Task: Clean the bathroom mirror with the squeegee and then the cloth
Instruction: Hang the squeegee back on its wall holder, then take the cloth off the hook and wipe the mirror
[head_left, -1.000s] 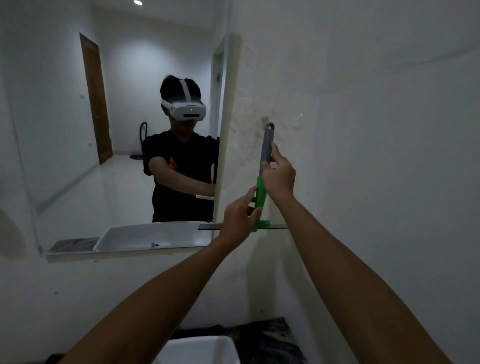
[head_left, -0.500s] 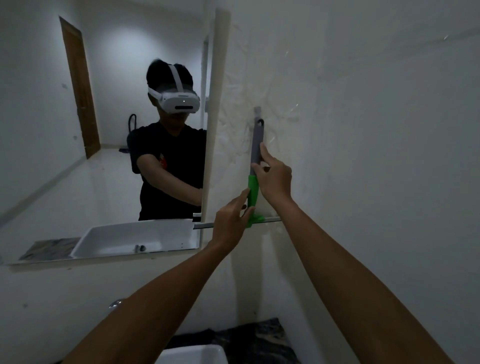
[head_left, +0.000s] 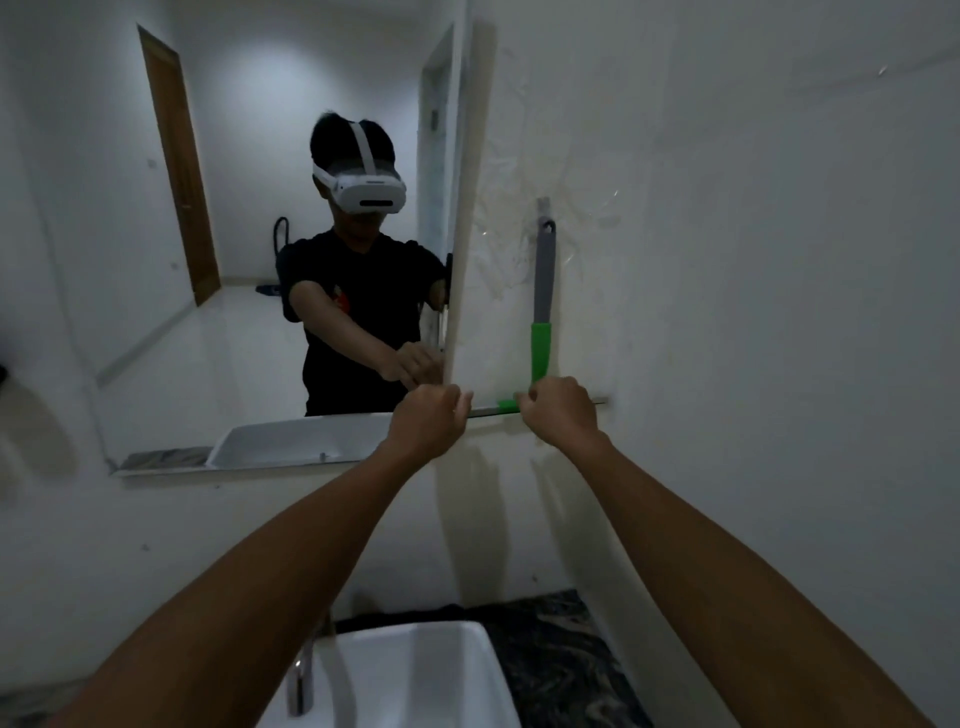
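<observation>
The squeegee (head_left: 543, 291) hangs upright on the white wall just right of the mirror (head_left: 249, 312), its grey handle looped over a small hook (head_left: 543, 205). Below the grey part come a green neck and a horizontal blade. My left hand (head_left: 430, 418) is curled at the blade's left end, beside the mirror's lower right corner. My right hand (head_left: 562, 411) pinches the green head where neck meets blade. The handle above is free of both hands. No cloth is in view.
A white basin (head_left: 415, 675) with a chrome tap (head_left: 301, 686) sits below my arms on a dark marbled counter (head_left: 561, 649). The mirror reflects a person in a headset and a brown door. Plain white wall fills the right side.
My right hand has left the grey handle and dropped to the green head. My left hand moved down from the green neck to the blade's left end. The squeegee now hangs from the hook.
</observation>
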